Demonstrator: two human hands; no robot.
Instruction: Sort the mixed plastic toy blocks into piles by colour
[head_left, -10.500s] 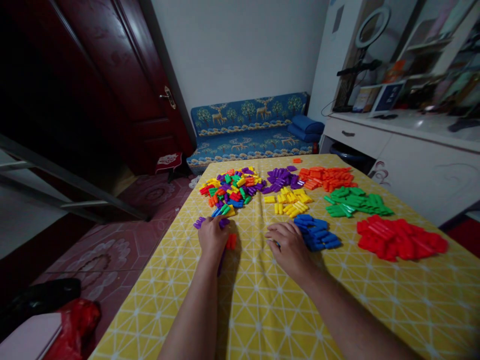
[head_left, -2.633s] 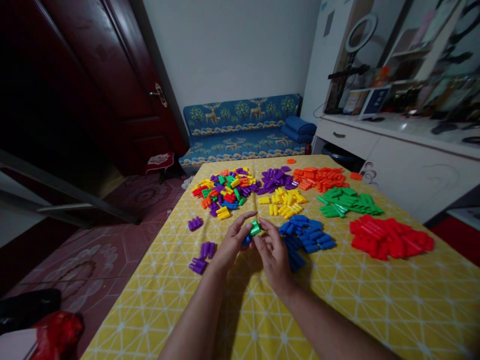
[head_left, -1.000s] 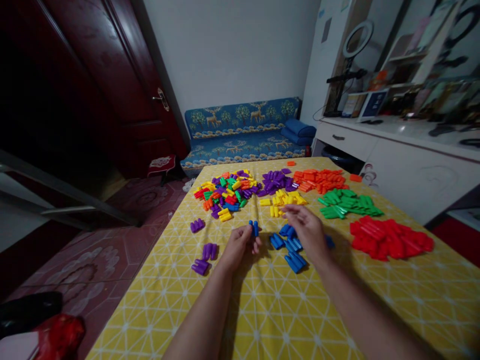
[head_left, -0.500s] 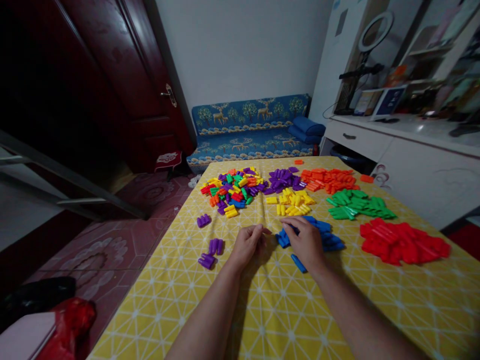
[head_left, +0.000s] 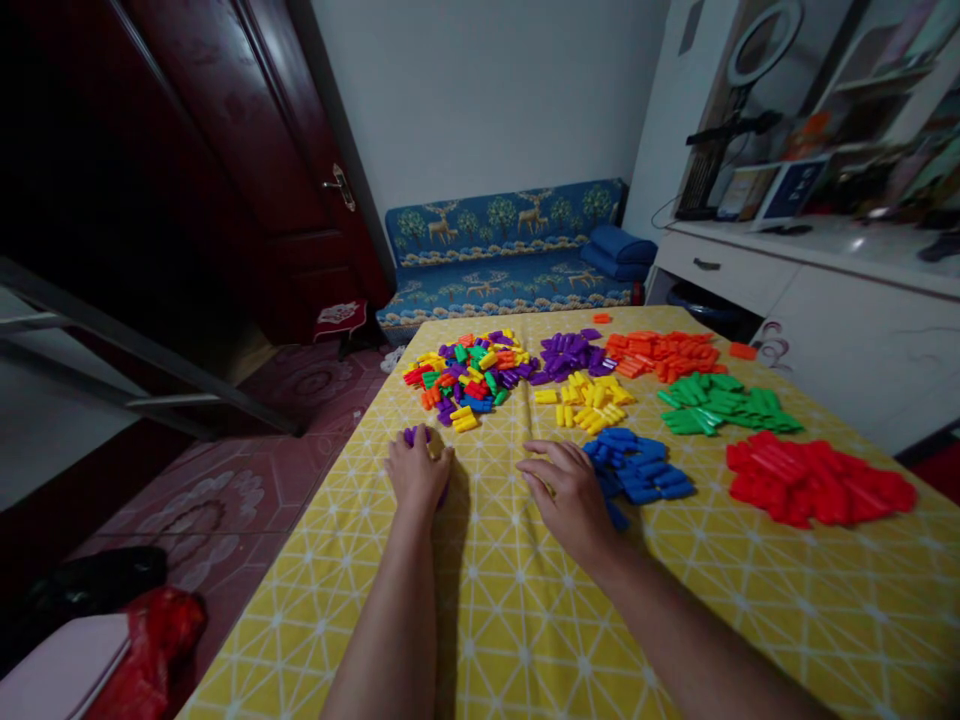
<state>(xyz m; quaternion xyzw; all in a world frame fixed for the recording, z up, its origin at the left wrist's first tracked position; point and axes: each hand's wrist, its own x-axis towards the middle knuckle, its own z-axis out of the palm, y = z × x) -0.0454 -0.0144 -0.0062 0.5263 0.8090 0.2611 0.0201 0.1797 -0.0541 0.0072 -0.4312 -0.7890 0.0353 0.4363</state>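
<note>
My left hand (head_left: 418, 472) lies palm down with its fingers curled over a few purple blocks (head_left: 411, 435) near the left side of the yellow tablecloth (head_left: 525, 600). Only small purple bits show past the fingers. My right hand (head_left: 570, 490) rests flat with its fingers spread, just left of the blue block pile (head_left: 641, 465). Farther back lie a mixed-colour pile (head_left: 469, 375), a purple pile (head_left: 570, 355) and a yellow pile (head_left: 589, 405). The orange pile (head_left: 660, 355), green pile (head_left: 724, 405) and red pile (head_left: 817, 480) sit to the right.
The table's left edge drops to a tiled floor with a red bag (head_left: 142, 640). A blue patterned sofa (head_left: 510, 260) stands behind the table, a dark door (head_left: 262, 170) at left, and a white cabinet (head_left: 825, 310) close on the right.
My left hand has moved left and down onto the purple blocks that lay loose on the cloth. My right hand has left the blue pile and flattened on the cloth.
</note>
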